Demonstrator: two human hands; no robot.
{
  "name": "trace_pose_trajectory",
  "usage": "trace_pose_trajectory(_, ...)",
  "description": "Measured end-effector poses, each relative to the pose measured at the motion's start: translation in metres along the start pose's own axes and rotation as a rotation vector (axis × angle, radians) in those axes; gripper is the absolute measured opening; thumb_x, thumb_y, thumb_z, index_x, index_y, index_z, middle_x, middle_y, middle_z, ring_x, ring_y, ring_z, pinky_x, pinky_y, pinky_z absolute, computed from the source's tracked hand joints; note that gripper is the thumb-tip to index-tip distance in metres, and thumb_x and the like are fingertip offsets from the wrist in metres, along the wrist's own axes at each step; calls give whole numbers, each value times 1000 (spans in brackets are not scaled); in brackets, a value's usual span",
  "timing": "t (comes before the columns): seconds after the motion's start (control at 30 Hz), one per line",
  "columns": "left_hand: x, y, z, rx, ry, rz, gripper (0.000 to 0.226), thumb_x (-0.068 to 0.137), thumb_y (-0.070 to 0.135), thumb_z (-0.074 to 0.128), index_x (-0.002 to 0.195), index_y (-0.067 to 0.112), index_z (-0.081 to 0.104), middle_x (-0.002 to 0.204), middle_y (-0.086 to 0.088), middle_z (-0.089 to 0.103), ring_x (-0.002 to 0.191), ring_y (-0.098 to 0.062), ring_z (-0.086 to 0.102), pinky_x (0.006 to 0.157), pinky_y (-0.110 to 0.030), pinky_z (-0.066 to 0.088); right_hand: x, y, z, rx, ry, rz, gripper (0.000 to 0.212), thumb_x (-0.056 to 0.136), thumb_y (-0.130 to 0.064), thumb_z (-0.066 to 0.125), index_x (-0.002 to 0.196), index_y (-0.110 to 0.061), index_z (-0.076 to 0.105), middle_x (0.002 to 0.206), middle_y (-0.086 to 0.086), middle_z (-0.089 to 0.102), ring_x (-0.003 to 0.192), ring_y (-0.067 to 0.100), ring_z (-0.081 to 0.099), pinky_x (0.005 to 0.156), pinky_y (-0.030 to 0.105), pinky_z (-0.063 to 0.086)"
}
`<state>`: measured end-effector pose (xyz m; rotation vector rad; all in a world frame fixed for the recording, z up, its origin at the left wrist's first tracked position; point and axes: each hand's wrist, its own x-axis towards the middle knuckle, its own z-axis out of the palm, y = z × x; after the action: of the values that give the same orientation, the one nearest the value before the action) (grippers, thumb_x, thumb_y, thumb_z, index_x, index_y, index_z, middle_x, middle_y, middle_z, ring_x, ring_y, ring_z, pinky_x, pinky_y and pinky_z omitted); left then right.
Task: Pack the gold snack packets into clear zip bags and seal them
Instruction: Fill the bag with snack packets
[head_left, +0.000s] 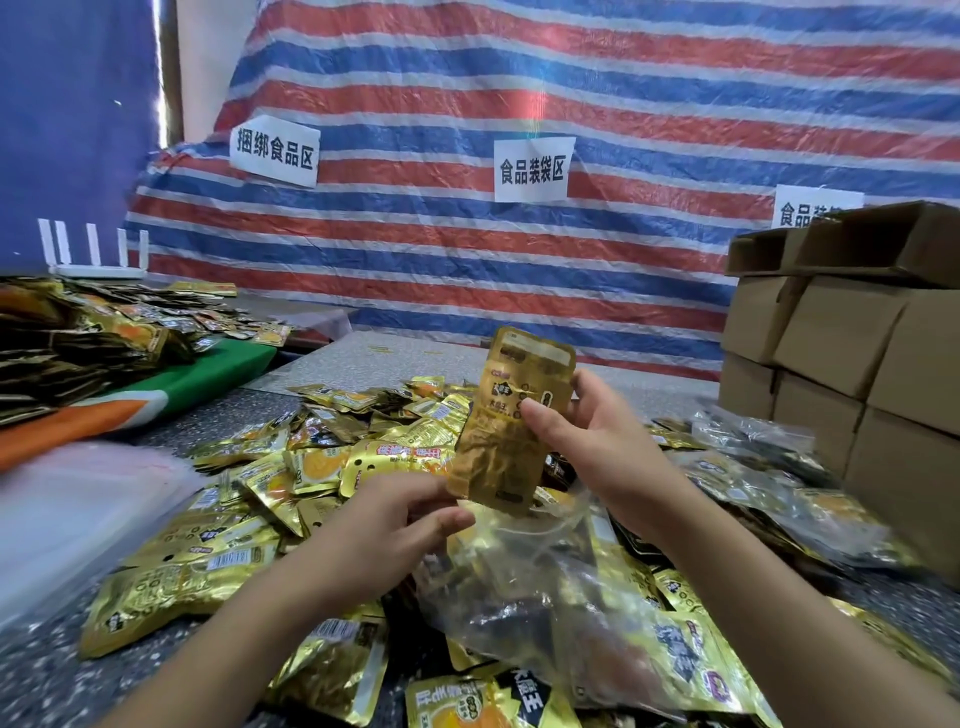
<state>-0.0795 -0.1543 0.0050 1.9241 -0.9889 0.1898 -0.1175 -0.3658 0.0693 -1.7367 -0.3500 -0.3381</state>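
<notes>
The right hand (587, 441) holds one gold packet (511, 421) upright, thumb on the front and fingers curled behind it. The packet's bottom end dips into the mouth of a clear zip bag (540, 587), so it looks about to slide in. The left hand (395, 525) pinches the bag's top edge, just left of the packet's bottom corner, and seems to hold the mouth open.

The bag lies below the packet, on top of a big pile (270, 499) of loose gold packets. It already has some dark things inside, but it is too crinkly to tell how many. It is not sealed yet.

I think the job is far from done. The pile spreads out all around the bag on the speckled counter (52, 670). To the right of the bag lie some filled clear bags (753, 452), so part of the work looks finished. Past them stands a stack of brown boxes (831, 364).

Both forearms reach in from the bottom edge and meet at the bag. The right hand is raised higher than the left.

To the left of the bag there is a flat heap of clear plastic (78, 509), maybe empty bags, but it is blurry.
</notes>
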Motion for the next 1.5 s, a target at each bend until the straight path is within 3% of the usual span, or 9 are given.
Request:
trace_pose_trajectory(0.1, -1, 3, -2, 2, 2, 9, 35, 93, 19, 62, 92, 54, 66, 75, 25, 67, 67, -1, 62, 60, -10, 45, -1, 1, -5, -139, -31, 19, 32, 93, -19, 65, 123, -17, 53, 101, 4, 76, 93, 16, 73, 74, 29, 60)
trace_pose_trajectory(0.2, 0, 1, -3, -16, 48, -44, 25, 91, 21, 64, 115, 26, 68, 78, 31, 67, 68, 0, 66, 62, -10, 46, -4, -1, -17, -171, -69, 30, 41, 85, -27, 68, 123, -19, 54, 104, 3, 75, 96, 18, 73, 78, 33, 61)
trace_pose_trajectory(0.47, -1, 1, 0, -48, 127, -24, 17, 91, 19, 66, 103, 30, 69, 80, 15, 71, 61, -5, 63, 60, -11, 47, -12, -17, -39, -463, -257, 5, 36, 92, -16, 67, 126, -21, 55, 115, 1, 70, 104, 15, 70, 85, 41, 60)
trace_pose_trajectory(0.63, 3, 5, 3, -382, 272, -121, 46, 74, 33, 70, 118, 31, 58, 78, -3, 71, 65, -17, 68, 64, -28, 58, -13, -24, -31, -526, -279, 18, 31, 92, -21, 68, 121, -24, 58, 106, 3, 73, 96, 17, 72, 81, 42, 61)
trace_pose_trajectory(0.8, 5, 4, 9, -532, 240, -259, 31, 81, 39, 59, 97, 17, 74, 90, -5, 77, 71, -18, 71, 61, -23, 54, -11, -33, -27, -348, -138, 24, 33, 89, -17, 71, 119, -25, 61, 107, 6, 73, 96, 19, 72, 84, 46, 60)
trace_pose_trajectory(1.03, 2, 11, 10, -553, 174, -193, 33, 86, 43, 54, 87, 21, 79, 88, -7, 77, 77, -23, 73, 57, -26, 56, -15, -45, -16, -853, -432, 66, 27, 92, -28, 67, 117, -34, 60, 100, -8, 70, 90, 5, 67, 67, 26, 58)
trace_pose_trajectory(1.2, 0, 12, 15, -440, 178, -148, 24, 85, 42, 54, 81, 34, 77, 80, -2, 75, 73, -17, 72, 61, -26, 57, -14, -43, 7, -1156, -530, -20, 14, 90, -29, 65, 103, -32, 62, 92, -9, 67, 82, 8, 61, 70, 32, 56)
trace_pose_trajectory(1.37, 1, 8, 16, -398, 236, -155, 24, 84, 44, 55, 87, 34, 77, 79, -4, 74, 69, -16, 70, 60, -32, 58, -14, -33, 13, -1118, -490, -37, 13, 89, -40, 69, 83, -36, 58, 77, -15, 58, 66, 0, 51, 55, 17, 40)
trace_pose_trajectory(1.5, 1, 13, 16, -359, 300, -112, 25, 86, 43, 53, 81, 35, 76, 80, 8, 75, 68, -5, 68, 61, -15, 50, -18, -34, 4, -874, -374, 39, 41, 97, -54, 46, 72, -27, 66, 66, -8, 60, 57, 6, 50, 60, 34, 43)
